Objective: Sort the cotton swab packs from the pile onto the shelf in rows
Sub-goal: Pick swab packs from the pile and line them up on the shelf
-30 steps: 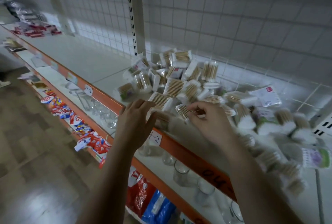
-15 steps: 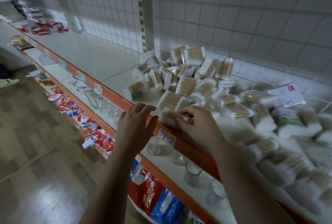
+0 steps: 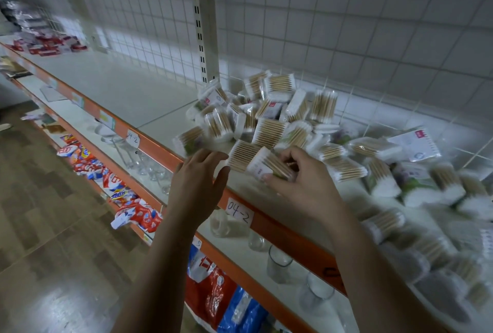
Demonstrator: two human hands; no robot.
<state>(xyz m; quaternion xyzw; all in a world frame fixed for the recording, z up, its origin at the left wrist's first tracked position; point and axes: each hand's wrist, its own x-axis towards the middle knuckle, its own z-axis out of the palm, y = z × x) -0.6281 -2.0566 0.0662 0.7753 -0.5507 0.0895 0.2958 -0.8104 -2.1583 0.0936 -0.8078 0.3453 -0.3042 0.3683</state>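
A loose pile of cotton swab packs (image 3: 269,116) lies on the white shelf (image 3: 128,92), spreading from the upright post to the right edge. My right hand (image 3: 301,183) grips one cotton swab pack (image 3: 266,166) near the shelf's front edge, thumb under it and fingers curled over it. My left hand (image 3: 198,180) hovers just left of that pack, over the orange shelf rail (image 3: 160,150), with fingers extended and nothing in it. More packs lie blurred at the right (image 3: 416,180).
The shelf's left stretch is bare white board up to red packets (image 3: 45,46) at the far end. A wire grid back panel (image 3: 320,26) bounds the shelf. Below are glass cups (image 3: 277,260) and snack bags (image 3: 136,212). A "04-2" label (image 3: 238,211) hangs on the rail.
My right hand has picked a pack from the pile's front and lifted it slightly toward me. My left hand rose off the rail and opened beside it. The view shifted right.
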